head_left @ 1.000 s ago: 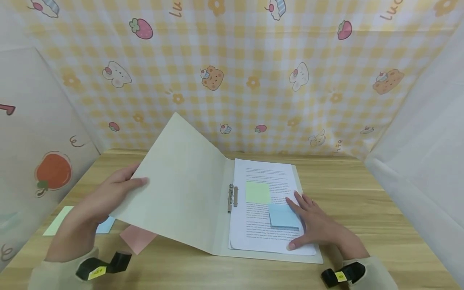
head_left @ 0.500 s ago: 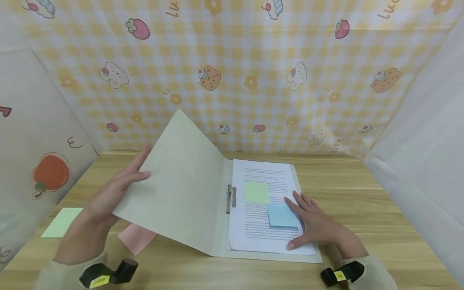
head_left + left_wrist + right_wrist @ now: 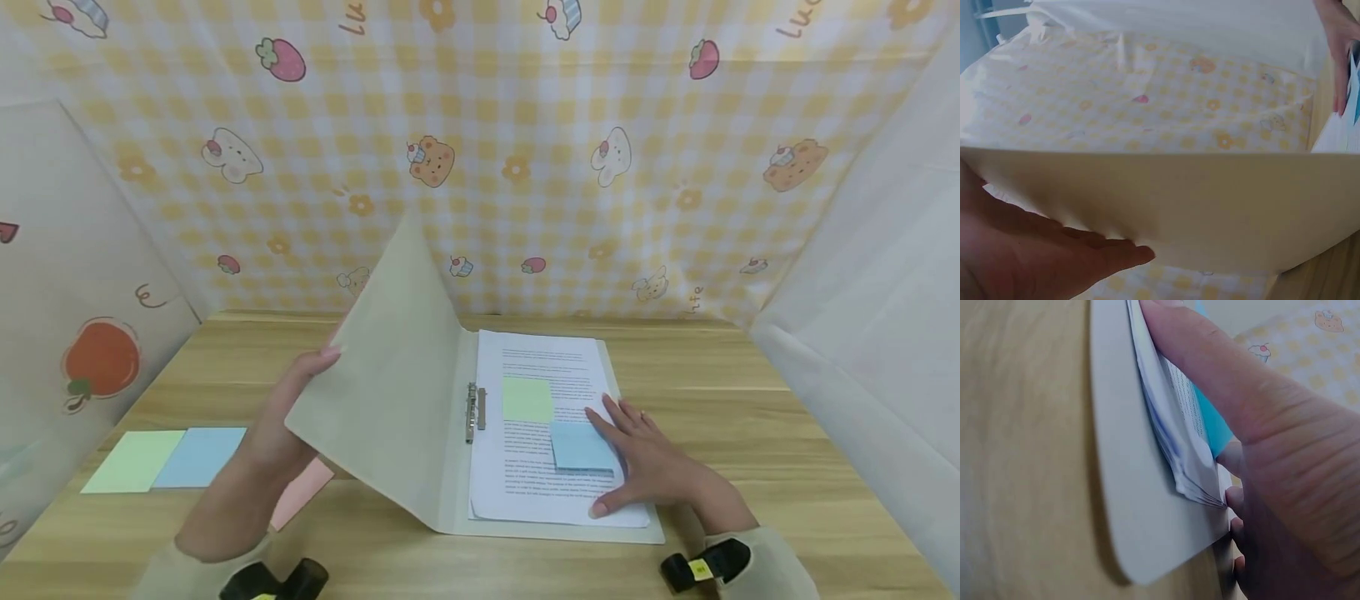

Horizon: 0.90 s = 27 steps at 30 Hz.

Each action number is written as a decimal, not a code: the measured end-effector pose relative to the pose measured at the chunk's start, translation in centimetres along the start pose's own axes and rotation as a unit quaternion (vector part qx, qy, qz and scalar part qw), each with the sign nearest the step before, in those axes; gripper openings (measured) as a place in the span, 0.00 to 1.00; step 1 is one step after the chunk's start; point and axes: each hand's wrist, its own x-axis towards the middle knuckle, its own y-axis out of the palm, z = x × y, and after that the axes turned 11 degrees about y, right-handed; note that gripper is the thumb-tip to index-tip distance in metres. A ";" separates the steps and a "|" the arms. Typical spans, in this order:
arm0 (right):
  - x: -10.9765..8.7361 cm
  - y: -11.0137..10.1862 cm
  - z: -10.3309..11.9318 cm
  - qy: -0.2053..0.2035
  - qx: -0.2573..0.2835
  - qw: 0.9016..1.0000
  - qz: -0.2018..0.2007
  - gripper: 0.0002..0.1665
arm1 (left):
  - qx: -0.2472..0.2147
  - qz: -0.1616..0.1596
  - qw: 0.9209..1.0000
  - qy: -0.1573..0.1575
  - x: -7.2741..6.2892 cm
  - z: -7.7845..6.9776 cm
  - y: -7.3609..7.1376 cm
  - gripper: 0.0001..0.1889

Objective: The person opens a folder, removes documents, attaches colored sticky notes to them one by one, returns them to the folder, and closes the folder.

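Note:
A cream file folder [image 3: 382, 383] lies spread on the table, its left cover raised at a steep tilt. My left hand [image 3: 281, 417] holds that cover by its outer edge, thumb on the inner face and the other fingers behind, mostly hidden. In the left wrist view the hand [image 3: 1041, 250] lies against the cover [image 3: 1222, 200]. Printed sheets [image 3: 540, 492] rest on the right side beside a metal clip [image 3: 471, 412]. A green sticky note [image 3: 527, 400] and a blue sticky pad [image 3: 582, 446] sit on them. My right hand [image 3: 652, 458] rests spread on the sheets' right edge, touching the blue pad.
Left of the folder lie a green paper square [image 3: 131, 462], a blue one [image 3: 197, 458] and a pink one [image 3: 302, 496], partly hidden by the left forearm. Behind the wooden table [image 3: 787, 467] hangs a yellow checked cloth [image 3: 510, 125].
My left hand has moved rightward, swinging the left cover further up toward upright. More of the loose blue square now shows. The right hand stays on the sheets.

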 end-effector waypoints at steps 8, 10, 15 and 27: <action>-0.1 -0.1 0.1 -0.001 0.003 1.000 0.002 0.77 | 0.004 -0.067 0.997 0.046 1.4 1.1 3.5 0.28; -0.1 -0.1 0.2 0.002 0.005 1.000 0.004 0.77 | 0.014 -0.071 0.996 0.056 1.9 1.2 4.4 0.29; 0.0 0.0 0.3 0.007 0.010 1.000 0.008 0.77 | 0.023 -0.044 0.995 0.089 3.5 1.8 6.8 0.36; 0.0 0.2 0.0 0.004 0.013 1.000 0.004 0.78 | 0.183 -0.025 0.980 0.069 4.2 4.8 11.1 0.34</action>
